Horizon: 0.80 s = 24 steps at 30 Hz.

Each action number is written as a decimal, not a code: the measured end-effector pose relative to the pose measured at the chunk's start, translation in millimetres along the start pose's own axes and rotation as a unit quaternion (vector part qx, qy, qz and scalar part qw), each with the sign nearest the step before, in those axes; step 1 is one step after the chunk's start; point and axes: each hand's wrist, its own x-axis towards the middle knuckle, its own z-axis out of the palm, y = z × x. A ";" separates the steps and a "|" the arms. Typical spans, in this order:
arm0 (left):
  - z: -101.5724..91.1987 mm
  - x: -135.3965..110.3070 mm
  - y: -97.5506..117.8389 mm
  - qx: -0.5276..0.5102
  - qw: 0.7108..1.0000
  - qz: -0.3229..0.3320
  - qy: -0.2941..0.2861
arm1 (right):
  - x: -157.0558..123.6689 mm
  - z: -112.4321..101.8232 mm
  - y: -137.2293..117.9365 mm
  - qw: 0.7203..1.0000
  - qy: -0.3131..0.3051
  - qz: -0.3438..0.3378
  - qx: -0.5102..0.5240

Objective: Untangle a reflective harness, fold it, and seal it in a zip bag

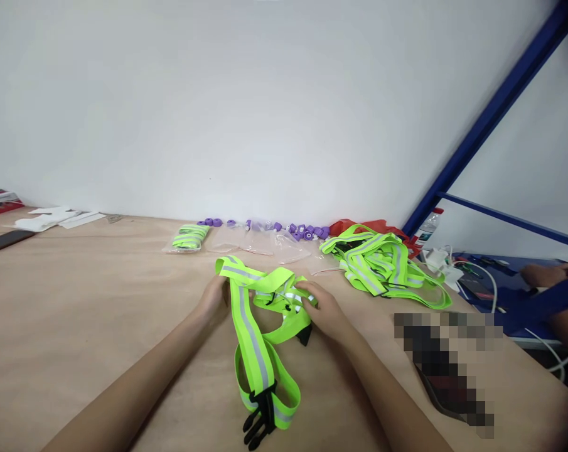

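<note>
A neon-green reflective strap (250, 320) with a silver stripe is held up between my two hands over the table. My left hand (214, 300) is closed on a folded-over length at its upper left, with the fingertips hidden behind the webbing. On the other side, my right hand (325, 306) grips a bunched part of the same strap, thumb and fingers around it. A black side-release buckle (261, 417) hangs at the lower end, below a loop. Another black buckle part (304, 334) shows under my right hand.
A tangled pile of similar straps (378, 260) lies at the back right. A bagged strap (189, 237), clear plastic bags (286, 248) and several purple caps (307, 232) line the wall. At right are a blurred-out object (448, 370), a bottle (429, 227) and another person's arm (550, 276).
</note>
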 end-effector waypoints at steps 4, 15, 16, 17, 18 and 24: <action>1.5 -3.4 7.1 -0.019 1.000 0.020 0.005 | 1.4 -4.3 24.6 0.998 0.041 0.011 -0.037; 9.1 -9.9 -0.9 -0.013 0.997 0.008 -0.080 | -0.4 -7.0 0.3 0.984 0.171 -0.012 -0.046; 10.6 -9.3 -2.2 -0.003 0.997 0.011 -0.081 | -3.1 -5.1 -10.4 0.983 0.175 -0.038 -0.042; 11.8 -8.6 -3.5 0.011 0.997 0.015 -0.076 | -6.0 -2.4 -21.0 0.981 0.175 -0.074 -0.036; 12.4 -7.9 -4.5 0.030 0.997 0.024 -0.066 | -8.9 0.9 -31.2 0.979 0.169 -0.112 -0.028; 16.1 -15.9 -3.0 0.206 0.965 0.151 -0.054 | -19.0 29.5 -72.9 0.984 -0.032 -0.171 -0.022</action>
